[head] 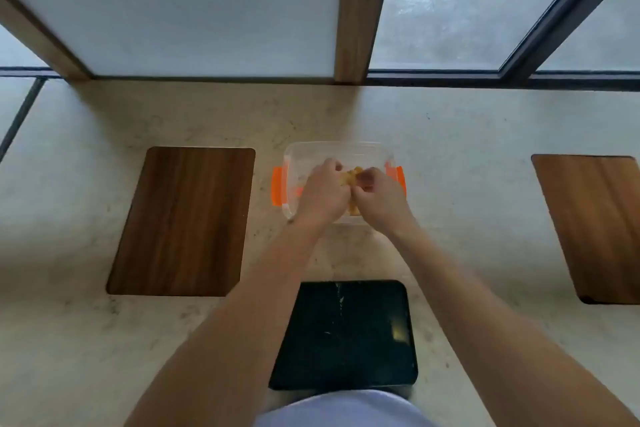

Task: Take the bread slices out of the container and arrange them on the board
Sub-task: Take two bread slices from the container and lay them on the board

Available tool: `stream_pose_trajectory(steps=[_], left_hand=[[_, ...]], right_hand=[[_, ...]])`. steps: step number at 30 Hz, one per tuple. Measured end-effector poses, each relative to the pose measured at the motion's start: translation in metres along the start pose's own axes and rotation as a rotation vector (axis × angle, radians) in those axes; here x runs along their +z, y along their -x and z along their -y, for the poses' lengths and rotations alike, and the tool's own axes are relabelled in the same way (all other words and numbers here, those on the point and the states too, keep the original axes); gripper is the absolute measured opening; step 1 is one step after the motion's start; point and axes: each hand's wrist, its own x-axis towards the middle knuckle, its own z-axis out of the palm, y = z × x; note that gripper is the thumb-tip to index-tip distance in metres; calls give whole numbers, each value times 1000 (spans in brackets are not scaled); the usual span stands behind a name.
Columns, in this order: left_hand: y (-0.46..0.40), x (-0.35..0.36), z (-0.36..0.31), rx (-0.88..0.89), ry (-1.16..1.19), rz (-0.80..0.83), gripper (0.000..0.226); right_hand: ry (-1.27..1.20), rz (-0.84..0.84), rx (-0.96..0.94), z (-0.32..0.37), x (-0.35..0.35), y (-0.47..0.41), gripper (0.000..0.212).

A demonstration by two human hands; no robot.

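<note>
1. Worksite: a pale stone-look countertop (pixel 467 149) viewed from above. A clear plastic container (pixel 337 151) with orange latch clips (pixel 277 185) on its left and right sides stands at centre, lid off.

2. Boards: a dark wooden board (pixel 180 222) lies to the left of the container, apart from it. A second wooden board (pixel 588 222) lies well apart on the right, partly cut off by the frame edge. A black slab with pale veining (pixel 343 336) lies nearer the person, between the forearms. All three are bare.

3. Task item: the bread slices (pixel 353 173) are inside the container, showing only as a yellow-brown patch between the hands. The view is blurred; count and orientation cannot be determined.

4. Left hand (pixel 323 189): lowered into the container, fingers curled inward against the bread. Whether they are clamped on a slice cannot be confirmed.

5. Right hand (pixel 375 192): likewise inside the container, fingers bent toward the same patch, knuckles nearly touching the left hand. Grip not confirmed.

6. Step in hand, as judged: the first removal, at the stage of getting hold of the bread. No slice has reached any board.

7. Next move, as judged: secure a slice without crushing it, lift it clear of the container wall, then carry it to a board and lay it flat, leaving room for the others. The task does not say which board is meant.
</note>
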Motion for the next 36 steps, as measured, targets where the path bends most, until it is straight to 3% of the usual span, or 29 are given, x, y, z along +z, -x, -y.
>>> stream_pose_trajectory(steps=[5,10,14,17,21,24,30,36], left_hand=[[-29,11,5,-159,-179,161,43],[-43,24,17,-244,-270,179,62],[-49,36,20,-146,-411,258,55],[-58,42,23,-282,-310,242,71],[-66,43,26,-334,-206,243,74],[-69,42,31,-347,-137,226,77],[-67,41,34,-409,-68,151,57],[-57,22,24,-274,-9,156,47]], right_hand=[[224,280,149,-10,11,-47,15],[209,274,153,-21,19,-60,15],[109,264,217,-23,26,-65,6],[52,243,260,-26,29,-67,7],[-7,233,321,-29,32,-71,30],[-69,243,348,-28,37,-72,25],[-205,283,523,-20,51,-80,27],[-287,276,517,-2,47,-77,25]])
